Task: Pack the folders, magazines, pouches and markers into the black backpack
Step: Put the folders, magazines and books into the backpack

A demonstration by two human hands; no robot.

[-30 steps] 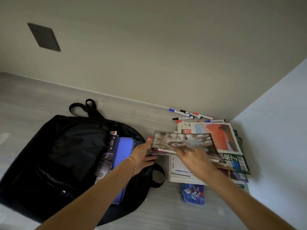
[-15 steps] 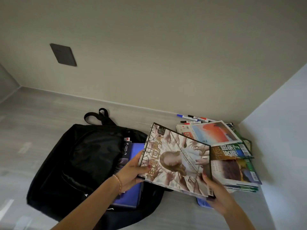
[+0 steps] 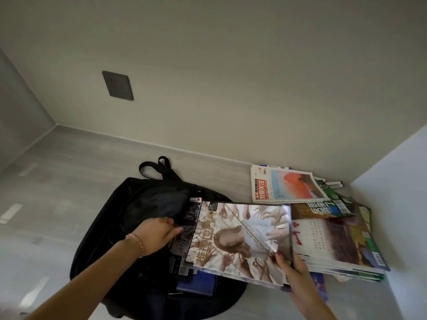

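Left hand (image 3: 157,234) grips backpack (image 3: 147,204) flap, right hand (image 3: 292,265) pinches magazine (image 3: 240,241) w/ it half in — next, slide it down.

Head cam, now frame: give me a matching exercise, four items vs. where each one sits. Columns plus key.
Items
1. magazine with the pale hands cover
2. black backpack
3. markers
4. blue folder

Places
A. by the wall, behind the magazine pile
B. inside the open bag, under the other covers
C. held by the right hand at the bag mouth
D. on the floor, flap lifted by the left hand

Pairs: 1-C, 2-D, 3-A, 4-B
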